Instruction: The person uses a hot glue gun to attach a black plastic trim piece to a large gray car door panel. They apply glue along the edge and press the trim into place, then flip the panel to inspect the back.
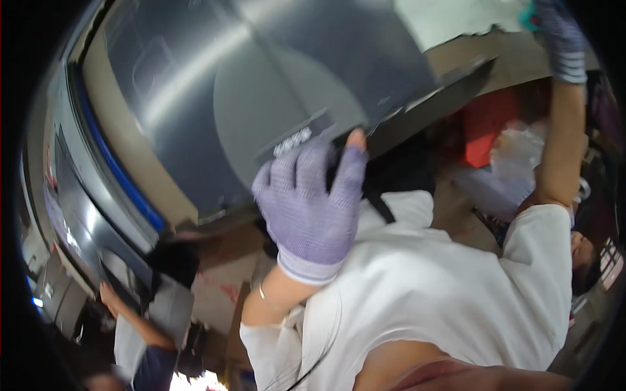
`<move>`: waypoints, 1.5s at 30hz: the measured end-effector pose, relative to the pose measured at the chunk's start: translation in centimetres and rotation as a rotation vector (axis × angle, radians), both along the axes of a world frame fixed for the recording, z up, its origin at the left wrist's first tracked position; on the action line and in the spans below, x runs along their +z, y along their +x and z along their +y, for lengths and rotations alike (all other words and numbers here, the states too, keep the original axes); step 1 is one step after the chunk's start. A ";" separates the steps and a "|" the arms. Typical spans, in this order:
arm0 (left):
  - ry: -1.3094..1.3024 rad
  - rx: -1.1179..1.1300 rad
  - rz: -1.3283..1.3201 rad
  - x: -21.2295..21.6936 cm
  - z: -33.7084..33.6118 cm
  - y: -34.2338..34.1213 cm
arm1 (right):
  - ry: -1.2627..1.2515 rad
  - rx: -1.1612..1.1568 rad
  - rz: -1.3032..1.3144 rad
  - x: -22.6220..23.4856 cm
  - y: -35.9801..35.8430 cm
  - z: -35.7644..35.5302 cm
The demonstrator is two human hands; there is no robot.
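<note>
The sheet (176,130) – dark grey, glossy, bearing a lighter rounded patch and a small printed strip – spreads out beyond the left hand (310,195), its near edge beneath the fingers. The teal thing (529,17) – small, blurred – shows just beside the right hand's (562,36) fingers.

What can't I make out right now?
Head view, palm of the left hand: hidden by its gloved back.
Head view, fingers of the right hand: blurred, cut by the top edge.
Head view, teal thing beside it: too blurred to identify.
Head view, lettering on the dark panel: blurred.
</note>
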State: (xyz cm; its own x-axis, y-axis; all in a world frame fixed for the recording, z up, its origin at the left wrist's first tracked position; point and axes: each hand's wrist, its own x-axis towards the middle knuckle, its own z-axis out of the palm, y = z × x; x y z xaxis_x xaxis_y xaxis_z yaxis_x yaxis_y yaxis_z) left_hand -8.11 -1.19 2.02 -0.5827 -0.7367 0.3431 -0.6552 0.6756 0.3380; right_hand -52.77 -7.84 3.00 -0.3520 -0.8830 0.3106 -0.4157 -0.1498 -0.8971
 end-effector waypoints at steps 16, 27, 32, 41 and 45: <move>0.024 0.033 0.010 0.4 -0.1 -1.3 | 0.231 -0.093 0.898 2.7 10.1 3.3; 0.044 0.032 0.044 -0.5 0.4 -0.7 | 0.034 0.446 0.932 2.0 22.5 9.3; 0.073 0.107 0.069 -0.1 0.9 -1.2 | 0.019 0.410 1.008 0.5 23.1 9.0; 0.074 0.110 0.105 -0.1 0.6 -0.7 | 0.000 0.421 1.058 1.2 23.5 8.6; -0.005 0.154 0.001 -0.4 1.2 0.7 | 0.037 0.418 1.054 0.6 23.4 8.6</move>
